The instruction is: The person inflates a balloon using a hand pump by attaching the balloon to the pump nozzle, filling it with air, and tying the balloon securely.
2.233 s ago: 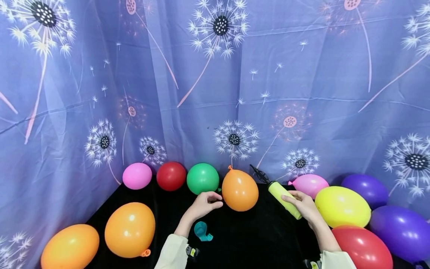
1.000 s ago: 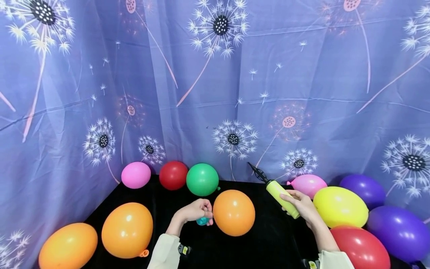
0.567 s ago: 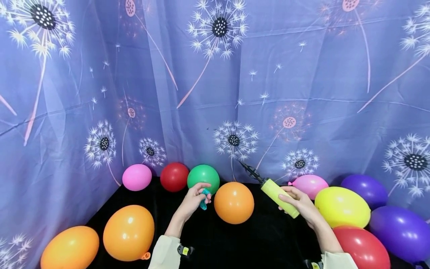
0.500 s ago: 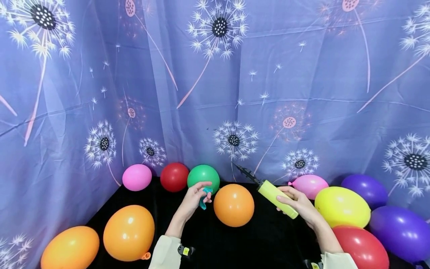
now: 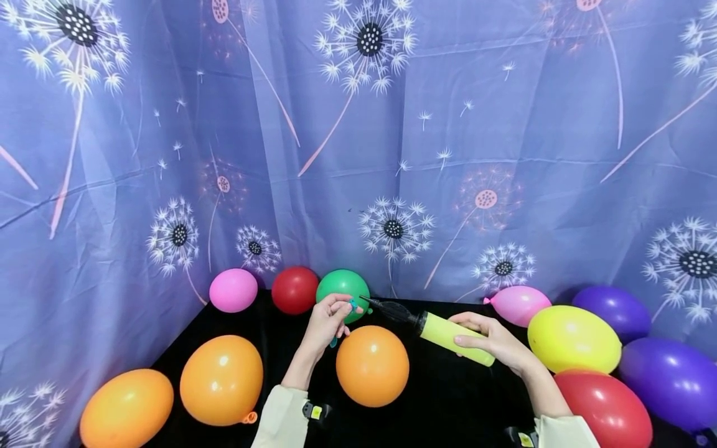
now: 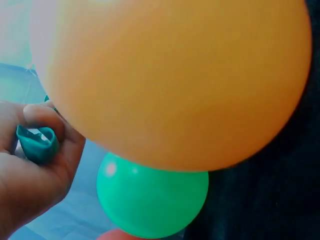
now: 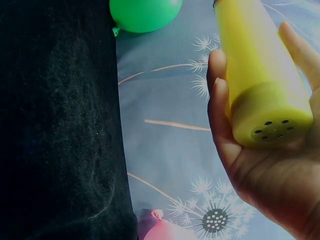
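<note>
My left hand [image 5: 327, 323] pinches a limp teal balloon [image 6: 39, 149], its fingers partly covering it in the head view. In my right hand [image 5: 495, 342] I grip a yellow-green balloon pump [image 5: 452, 339], tilted a little, with its black nozzle [image 5: 394, 311] pointing left. The nozzle tip is right by the fingertips of my left hand, at the teal balloon. Close below that hand is an inflated orange balloon [image 5: 372, 367], which fills much of the left wrist view. In the right wrist view the pump's end with its small holes [image 7: 272, 130] lies against my palm.
Behind my left hand sits a green balloon [image 5: 342, 289], beside red [image 5: 294, 290] and pink [image 5: 233, 290] ones. Two orange balloons [image 5: 221, 381] are on the left. Yellow [image 5: 574, 339], purple, pink and red balloons crowd the right of the black table [image 5: 448, 404]. A dandelion-print curtain [image 5: 476, 112] hangs behind.
My left hand has picked the teal balloon up from the table and raised it. The pump has swung left and flatter, its nozzle now at that hand. The middle orange balloon has shifted nearer and left.
</note>
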A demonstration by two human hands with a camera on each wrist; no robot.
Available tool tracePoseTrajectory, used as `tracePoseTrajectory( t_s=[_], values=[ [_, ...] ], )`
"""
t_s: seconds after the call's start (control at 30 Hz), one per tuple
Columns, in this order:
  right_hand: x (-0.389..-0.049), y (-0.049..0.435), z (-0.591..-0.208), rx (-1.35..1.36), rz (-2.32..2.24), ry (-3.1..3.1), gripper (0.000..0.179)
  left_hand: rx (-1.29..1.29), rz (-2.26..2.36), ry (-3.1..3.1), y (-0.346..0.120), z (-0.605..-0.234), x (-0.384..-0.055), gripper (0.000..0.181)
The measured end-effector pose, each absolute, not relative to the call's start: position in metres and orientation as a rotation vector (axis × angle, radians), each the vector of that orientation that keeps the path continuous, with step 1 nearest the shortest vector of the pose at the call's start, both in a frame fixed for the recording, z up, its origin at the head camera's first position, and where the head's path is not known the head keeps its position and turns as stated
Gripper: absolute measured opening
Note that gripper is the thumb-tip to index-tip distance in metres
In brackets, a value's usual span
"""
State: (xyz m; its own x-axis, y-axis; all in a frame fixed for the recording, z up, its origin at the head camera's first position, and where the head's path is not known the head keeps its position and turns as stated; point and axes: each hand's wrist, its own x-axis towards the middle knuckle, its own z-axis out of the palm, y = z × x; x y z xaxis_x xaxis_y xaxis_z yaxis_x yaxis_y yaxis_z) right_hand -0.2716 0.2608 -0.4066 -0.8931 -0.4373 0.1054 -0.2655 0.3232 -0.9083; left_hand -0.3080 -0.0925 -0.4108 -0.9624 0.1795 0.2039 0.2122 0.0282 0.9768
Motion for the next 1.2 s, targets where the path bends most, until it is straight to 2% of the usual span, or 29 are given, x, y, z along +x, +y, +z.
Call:
tracePoseTrajectory(
  t_s=[0.27,0.57,0.8,1.2],
  values=[
    [-0.272,0.261,-0.403,-0.691,-1.528,2.445,0.043,-0.446,-2.066,-2.282,-0.091,-0.407,-0.309,0.024],
    [-0.273,0.262,-0.396,-0.716,-1.510,2.466,0.042,-0.613,-1.954,-2.341,-0.090,-0.398,-0.311,0.025],
    [-0.271,0.260,-0.394,-0.755,-1.507,2.452,0.040,-0.753,-1.718,-2.392,-0.086,-0.393,-0.304,0.014],
    [-0.262,0.258,-0.388,-0.812,-1.544,2.395,0.036,-0.763,-1.792,-2.444,-0.089,-0.380,-0.286,0.019]
  ],
)
